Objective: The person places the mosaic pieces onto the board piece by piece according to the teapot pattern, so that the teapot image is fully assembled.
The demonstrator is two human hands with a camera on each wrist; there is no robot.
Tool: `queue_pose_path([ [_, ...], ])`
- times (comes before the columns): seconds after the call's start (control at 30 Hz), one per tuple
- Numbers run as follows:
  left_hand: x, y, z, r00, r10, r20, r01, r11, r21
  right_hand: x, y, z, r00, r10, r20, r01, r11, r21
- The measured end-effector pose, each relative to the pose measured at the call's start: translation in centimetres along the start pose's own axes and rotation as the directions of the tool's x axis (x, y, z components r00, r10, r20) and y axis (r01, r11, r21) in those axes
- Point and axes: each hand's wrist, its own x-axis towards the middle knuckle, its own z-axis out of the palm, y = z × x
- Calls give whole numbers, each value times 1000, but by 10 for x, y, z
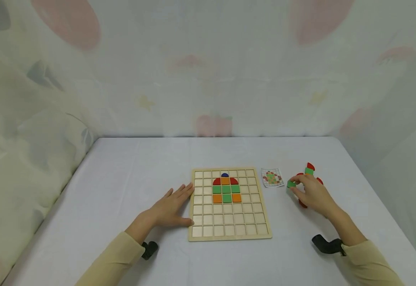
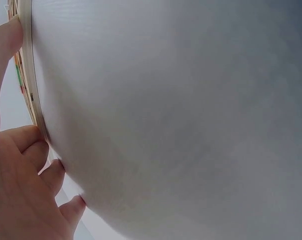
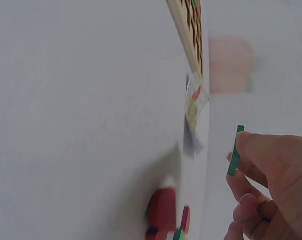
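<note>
tan sleeves (image 1: 112, 258) nearest. left hand (image 1: 168, 208) spread, grip released, touching left edge of grid board (image 1: 229, 219). right hand (image 1: 313, 193) pinches green tile (image 1: 291, 184) above table (image 1: 151, 163), just right of picture card (image 1: 272, 178).

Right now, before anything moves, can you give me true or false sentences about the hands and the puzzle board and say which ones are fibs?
1. The right hand pinches a green tile. True.
2. The left hand holds a red piece. False: it touches the edge of the board.
3. A blue piece tops the tile pattern on the board. True.
4. The little card lies on the board. False: it lies beside it, on the table.
</note>
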Motion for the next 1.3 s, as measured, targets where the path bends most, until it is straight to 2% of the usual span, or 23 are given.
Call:
queue_pose_path([
  [0.23, 1, 1, -1, 1000, -2, 4, 2, 1000, -4, 10, -19, 12, 999, -34, 2, 34, 999, -4],
  [0.4, 1, -1, 0, 1000, -16, 16, 17, 1000, -7, 18, -36, 23, 994, -112, 0, 112, 993, 18],
  [0.57, 1, -3, -1, 1000, -20, 16, 20, 1000, 3, 25, -58, 38, 980, -198, 18, 198, 980, 20],
  [0.73, 3, -4, -1, 1000, -13, 6, 13, 1000, -1, 29, -83, 52, 973, -228, 39, 226, 973, 44],
  [0.83, 3, -5, 0, 1000, -10, 1, 10, 1000, -4, 31, -96, 60, 963, -268, 31, 267, 963, 42],
  [0.97, 3, -6, 0, 1000, -11, 0, 11, 1000, -7, 33, -109, 72, 940, -342, 19, 342, 940, 13],
  [1.3, 3, -6, -1, 1000, -12, 7, 12, 1000, -11, 29, -140, 93, 913, -404, 61, 405, 914, -9],
])
